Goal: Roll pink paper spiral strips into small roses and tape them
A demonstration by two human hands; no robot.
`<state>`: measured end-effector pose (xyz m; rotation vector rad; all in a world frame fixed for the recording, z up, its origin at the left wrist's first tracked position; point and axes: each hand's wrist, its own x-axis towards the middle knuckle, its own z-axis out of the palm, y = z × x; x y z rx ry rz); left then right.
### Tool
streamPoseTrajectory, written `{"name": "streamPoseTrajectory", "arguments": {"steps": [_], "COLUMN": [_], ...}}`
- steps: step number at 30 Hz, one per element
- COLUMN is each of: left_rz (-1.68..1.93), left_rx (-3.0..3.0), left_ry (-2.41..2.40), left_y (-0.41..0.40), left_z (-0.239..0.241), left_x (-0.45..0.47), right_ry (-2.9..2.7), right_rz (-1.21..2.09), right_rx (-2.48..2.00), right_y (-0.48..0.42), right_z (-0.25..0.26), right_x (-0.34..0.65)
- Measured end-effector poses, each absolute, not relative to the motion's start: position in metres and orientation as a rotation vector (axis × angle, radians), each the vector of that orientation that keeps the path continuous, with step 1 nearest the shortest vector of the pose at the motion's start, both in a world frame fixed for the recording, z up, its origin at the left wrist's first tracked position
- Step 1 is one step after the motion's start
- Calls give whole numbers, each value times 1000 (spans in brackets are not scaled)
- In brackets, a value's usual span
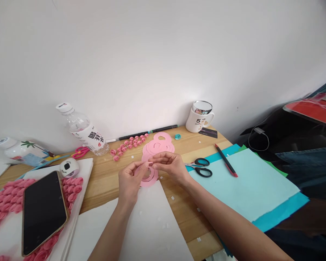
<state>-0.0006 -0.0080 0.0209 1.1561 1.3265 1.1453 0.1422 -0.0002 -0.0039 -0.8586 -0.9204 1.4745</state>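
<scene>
The fingers (pixel 138 167) of the left hand (pixel 129 181) are pinching the upper edge of a pink paper spiral (pixel 149 180). The fingers (pixel 158 159) of the right hand (pixel 168 164) are closing on the same strip just beside them, so both hands are gripping the spiral. The spiral is hanging between the two hands, low over the bench (pixel 105 181), and its lower loop is meeting the far edge of a white sheet (pixel 146 224) that is lying under the forearms. Just behind the hands a pile (pixel 160 146) of like pink spirals is resting on the bench. To its left a cluster of small rolled roses (pixel 127 145) is lying, and a teal roll (pixel 177 136) is sitting near its right. Right of the right hand, black scissors (pixel 203 167) are lying at the edge of a blue sheet (pixel 247 185), with a red pen (pixel 226 160) lying across that sheet's far corner. At the wall a mug (pixel 199 117), a black marker (pixel 148 132) and a bottle (pixel 83 130) are standing or lying in a row. Far left, a phone (pixel 43 212) is lying face up on a white board (pixel 85 165) among more roses, with pink scissors (pixel 80 152) near the board's far end.
</scene>
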Motion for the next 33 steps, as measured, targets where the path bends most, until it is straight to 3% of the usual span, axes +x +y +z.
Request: {"name": "streamPoseTrajectory", "arguments": {"steps": [33], "left_rz": [1005], "left_rx": [1327], "left_ry": [1202], "left_y": [-9], "left_z": [20], "left_x": [-1], "right_ry": [-1061], "right_rz": [1418], "right_rx": [-880], "right_y": [3], "right_z": [-10], "right_x": [146]}}
